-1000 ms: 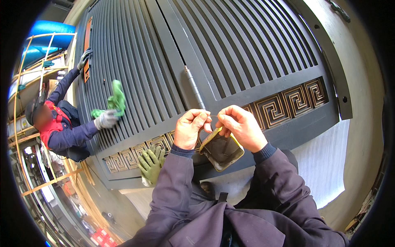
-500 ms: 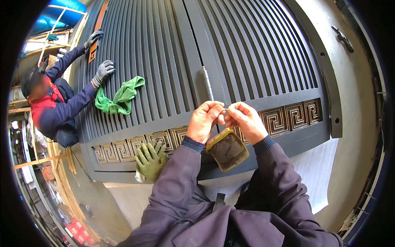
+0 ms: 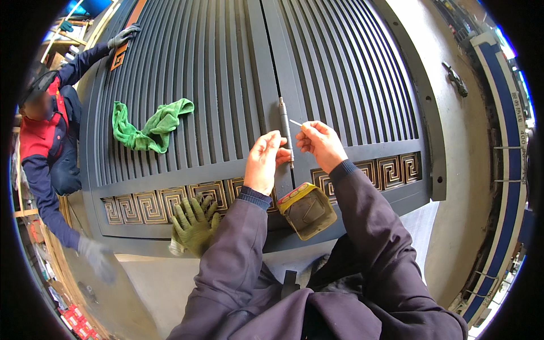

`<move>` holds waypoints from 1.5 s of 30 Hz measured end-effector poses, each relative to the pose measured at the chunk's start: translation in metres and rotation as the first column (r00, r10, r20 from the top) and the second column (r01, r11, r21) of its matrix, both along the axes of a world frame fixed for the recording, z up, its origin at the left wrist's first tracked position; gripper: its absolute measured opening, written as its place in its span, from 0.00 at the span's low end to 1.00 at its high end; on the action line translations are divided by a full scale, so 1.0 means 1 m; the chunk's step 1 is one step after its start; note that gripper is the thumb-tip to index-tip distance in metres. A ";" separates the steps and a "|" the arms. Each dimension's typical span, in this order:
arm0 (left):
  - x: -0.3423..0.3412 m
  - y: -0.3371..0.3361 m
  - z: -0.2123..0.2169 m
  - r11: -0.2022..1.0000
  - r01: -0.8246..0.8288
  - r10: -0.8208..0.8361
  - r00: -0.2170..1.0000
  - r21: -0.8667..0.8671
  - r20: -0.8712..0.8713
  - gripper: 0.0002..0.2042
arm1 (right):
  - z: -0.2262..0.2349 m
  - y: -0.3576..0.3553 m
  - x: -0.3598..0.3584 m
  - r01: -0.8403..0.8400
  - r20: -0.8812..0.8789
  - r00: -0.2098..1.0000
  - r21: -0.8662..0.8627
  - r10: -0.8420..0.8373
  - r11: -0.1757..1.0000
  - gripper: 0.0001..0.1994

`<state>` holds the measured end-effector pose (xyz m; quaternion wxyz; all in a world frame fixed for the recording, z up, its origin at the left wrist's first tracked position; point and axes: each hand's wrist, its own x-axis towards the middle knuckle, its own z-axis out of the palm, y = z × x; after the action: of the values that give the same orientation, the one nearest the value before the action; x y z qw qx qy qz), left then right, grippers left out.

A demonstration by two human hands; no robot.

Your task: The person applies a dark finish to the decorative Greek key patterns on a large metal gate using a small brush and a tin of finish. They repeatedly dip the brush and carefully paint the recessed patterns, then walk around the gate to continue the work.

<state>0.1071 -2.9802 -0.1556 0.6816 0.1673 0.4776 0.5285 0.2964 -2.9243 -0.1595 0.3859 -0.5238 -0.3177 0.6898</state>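
My left hand point(image 3: 264, 163) is at the lower part of a slim grey pen-shaped tool point(image 3: 284, 122), its thumb and fingers curled against the shaft. The tool lies along the seam of a large dark ribbed door panel point(image 3: 226, 102). To its right, my right hand point(image 3: 321, 144) pinches a thin pale rod point(image 3: 295, 123) between thumb and fingertips, its free end pointing toward the tool. Below my hands sits a small yellow-rimmed plastic box point(image 3: 317, 226) with thin pieces inside. A green work glove point(image 3: 196, 225) lies beside my left forearm.
A green cloth point(image 3: 153, 127) lies crumpled on the panel's ribs. At the far left a co-worker point(image 3: 48, 136) crouches with one gloved hand on an orange strip point(image 3: 118, 58). A dark hand tool point(image 3: 455, 79) rests on the floor to the right, near a blue-and-white beam point(image 3: 498, 113).
My hands have moved apart; the left has gone to the pen-shaped tool, while the right keeps the thin rod. The co-worker's near hand has left the panel and swung down toward the floor.
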 end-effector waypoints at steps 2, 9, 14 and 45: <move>-0.001 0.000 -0.004 0.998 0.046 -0.043 0.994 0.035 -0.099 0.19 | -0.010 0.015 -0.005 0.015 0.138 0.990 0.036 -0.020 0.999 0.10; -0.002 -0.004 -0.002 0.988 0.129 -0.102 0.957 0.082 -0.272 0.15 | -0.039 0.052 -0.032 0.047 0.352 0.933 0.104 -0.081 0.993 0.12; -0.005 -0.004 0.003 0.981 0.159 -0.118 0.943 0.111 -0.310 0.15 | -0.046 0.060 -0.042 0.078 0.375 0.919 0.125 -0.119 0.989 0.11; -0.010 -0.008 0.009 0.947 0.260 -0.118 0.828 0.189 -0.548 0.17 | -0.009 0.098 -0.071 -0.668 0.978 -0.035 0.130 -0.205 0.732 0.09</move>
<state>0.0966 -2.9886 -0.1468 0.5452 0.4395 0.5555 0.4483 0.2257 -2.8261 -0.1684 0.0541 -0.6229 -0.7796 0.0355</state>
